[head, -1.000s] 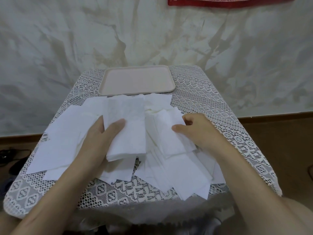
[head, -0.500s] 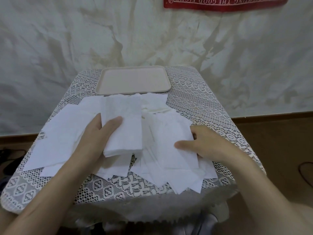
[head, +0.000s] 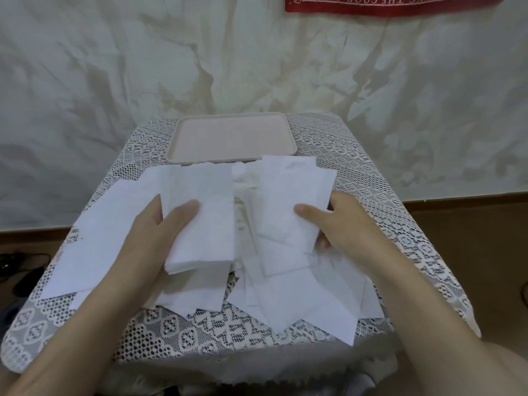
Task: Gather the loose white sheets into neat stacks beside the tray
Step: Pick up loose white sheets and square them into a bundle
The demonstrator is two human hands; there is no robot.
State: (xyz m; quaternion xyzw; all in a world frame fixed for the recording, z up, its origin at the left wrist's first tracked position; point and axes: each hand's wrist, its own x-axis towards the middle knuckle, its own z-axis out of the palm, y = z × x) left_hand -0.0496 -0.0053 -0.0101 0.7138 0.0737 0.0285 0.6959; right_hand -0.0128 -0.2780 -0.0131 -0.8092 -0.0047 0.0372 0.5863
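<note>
Loose white sheets (head: 285, 298) lie scattered and overlapping across the lace-covered table (head: 200, 332). My left hand (head: 154, 235) grips a small stack of white sheets (head: 205, 221), thumb on top, raised a little above the pile. My right hand (head: 343, 224) pinches a single white sheet (head: 291, 195) lifted off the pile on the right, thumb on its upper face. The empty pale pink tray (head: 231, 138) sits at the table's far edge, just beyond both held sheets. More sheets (head: 103, 238) spread out to the left of my left hand.
A white draped cloth (head: 114, 81) hangs behind the table, with a red banner (head: 385, 4) at the top right. Dark cables (head: 17, 267) lie on the floor at the left. Brown floor shows to the right of the table.
My right hand has lifted one sheet off the right side of the pile and raised it toward the tray. My left hand keeps holding its stack in about the same place.
</note>
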